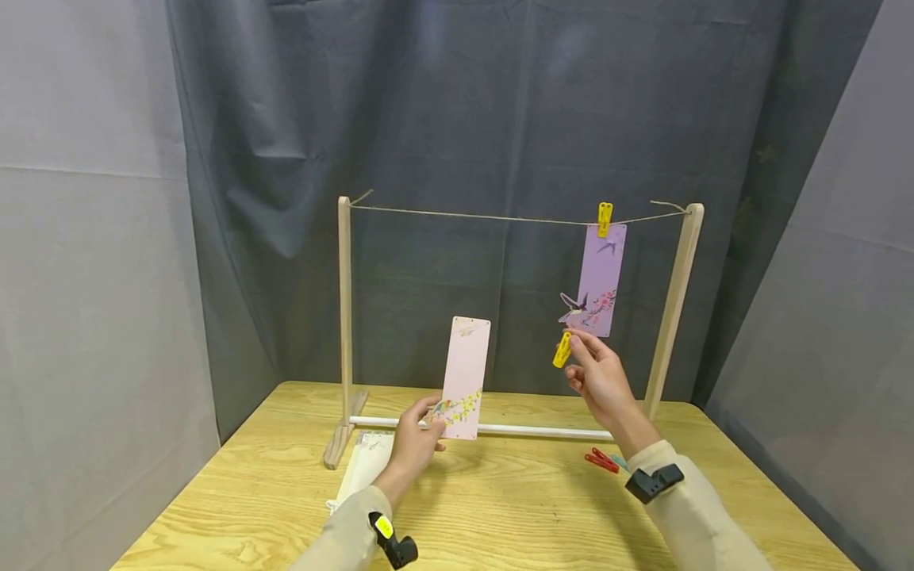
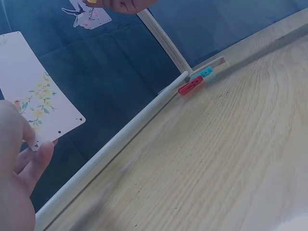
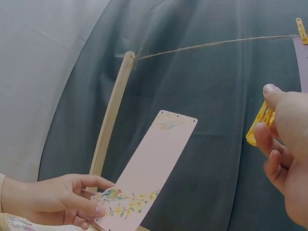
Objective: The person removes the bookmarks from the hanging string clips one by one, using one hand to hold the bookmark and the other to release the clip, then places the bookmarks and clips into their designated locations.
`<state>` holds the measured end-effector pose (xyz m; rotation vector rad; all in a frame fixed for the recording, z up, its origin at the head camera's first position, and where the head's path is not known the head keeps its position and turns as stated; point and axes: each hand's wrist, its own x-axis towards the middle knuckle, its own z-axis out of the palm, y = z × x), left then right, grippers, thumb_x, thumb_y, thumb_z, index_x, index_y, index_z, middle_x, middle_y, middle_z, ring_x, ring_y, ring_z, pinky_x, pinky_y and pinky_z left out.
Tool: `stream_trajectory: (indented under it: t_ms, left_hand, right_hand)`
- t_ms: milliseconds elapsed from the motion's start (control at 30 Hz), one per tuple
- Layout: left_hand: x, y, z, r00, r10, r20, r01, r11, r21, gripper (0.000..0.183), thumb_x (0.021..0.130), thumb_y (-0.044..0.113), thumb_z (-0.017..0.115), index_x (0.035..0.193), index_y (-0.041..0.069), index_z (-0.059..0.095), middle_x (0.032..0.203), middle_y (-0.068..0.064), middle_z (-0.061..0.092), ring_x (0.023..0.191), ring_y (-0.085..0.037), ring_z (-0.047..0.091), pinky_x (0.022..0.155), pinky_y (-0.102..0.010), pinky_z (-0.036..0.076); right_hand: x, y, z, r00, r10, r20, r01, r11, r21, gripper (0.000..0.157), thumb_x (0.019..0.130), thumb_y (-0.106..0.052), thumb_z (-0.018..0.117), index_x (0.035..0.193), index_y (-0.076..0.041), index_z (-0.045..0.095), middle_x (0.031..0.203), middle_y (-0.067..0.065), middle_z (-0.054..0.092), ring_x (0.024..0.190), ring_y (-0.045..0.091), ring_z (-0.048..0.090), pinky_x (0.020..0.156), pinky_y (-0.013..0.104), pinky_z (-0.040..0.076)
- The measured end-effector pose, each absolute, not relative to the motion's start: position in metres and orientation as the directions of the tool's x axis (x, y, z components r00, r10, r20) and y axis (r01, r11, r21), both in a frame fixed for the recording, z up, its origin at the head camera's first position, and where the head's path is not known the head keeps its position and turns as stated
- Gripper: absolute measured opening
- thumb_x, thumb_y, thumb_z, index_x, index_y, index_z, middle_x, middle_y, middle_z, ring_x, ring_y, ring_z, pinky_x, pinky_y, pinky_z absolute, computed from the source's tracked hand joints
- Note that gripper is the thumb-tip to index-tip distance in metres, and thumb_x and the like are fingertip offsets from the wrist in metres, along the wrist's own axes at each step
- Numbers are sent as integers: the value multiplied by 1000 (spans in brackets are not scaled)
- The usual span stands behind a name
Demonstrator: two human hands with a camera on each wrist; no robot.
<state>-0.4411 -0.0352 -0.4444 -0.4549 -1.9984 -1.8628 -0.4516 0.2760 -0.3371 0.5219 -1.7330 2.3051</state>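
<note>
My left hand (image 1: 417, 440) pinches a pale pink bookmark (image 1: 467, 357) by its lower left edge, holding it upright above the table. Yellow blossoms and a small bird decorate its lower end, as the right wrist view shows. In my right hand (image 1: 603, 381) a yellow clothespin (image 1: 562, 350) is pinched between thumb and fingers, just below a hanging purple bookmark (image 1: 601, 277). That bookmark, printed with a swallow and pink flowers, hangs from the string (image 1: 471, 215) by another yellow clothespin (image 1: 604, 220).
Two wooden posts (image 1: 346, 317) carry the string, joined low down by a white rod (image 1: 543, 431). Whitish bookmarks (image 1: 367, 464) lie on the table (image 1: 485, 507) beside my left forearm. A red clothespin (image 1: 602, 461) and a teal clothespin (image 2: 204, 72) lie near the right post.
</note>
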Motion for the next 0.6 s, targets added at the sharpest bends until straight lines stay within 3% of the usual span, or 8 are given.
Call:
stream_trajectory:
  t_ms: [100, 233, 500, 600]
  left_hand:
    - [-443, -38, -449, -882, -10, 470, 469, 65, 881, 46, 91, -14, 60, 136, -4, 60, 124, -28, 60, 73, -37, 69, 55, -28, 59]
    - [-444, -40, -453, -882, -5, 472, 470, 63, 880, 46, 91, -14, 61, 136, -4, 60, 124, -29, 60, 71, -40, 67, 54, -30, 59]
    - [-436, -41, -450, -877, -12, 481, 478, 91, 874, 43, 91, -16, 60, 134, -7, 61, 122, -31, 59, 62, -27, 64, 57, -41, 61]
    - [-433, -42, -447, -875, -7, 484, 481, 88, 872, 42, 91, -18, 58, 132, -11, 60, 120, -34, 58, 62, -32, 64, 58, -49, 61]
  right_hand:
    - [-451, 276, -339, -911, -46, 409, -380, -283, -880, 35, 105, -33, 60, 136, -16, 58, 112, 4, 61, 60, 5, 56, 53, 17, 45]
    - [-451, 274, -340, -912, -46, 409, -383, -263, -885, 37, 105, -33, 61, 137, -15, 58, 112, 3, 60, 60, 5, 55, 53, 17, 44]
    - [-450, 274, -343, -913, -44, 406, -383, -254, -888, 35, 105, -33, 61, 135, -15, 59, 111, 2, 61, 60, 6, 55, 53, 17, 43]
    - [-450, 275, -344, -915, -43, 401, -378, -254, -890, 31, 105, -32, 61, 132, -17, 61, 110, 2, 60, 61, 6, 55, 53, 17, 44]
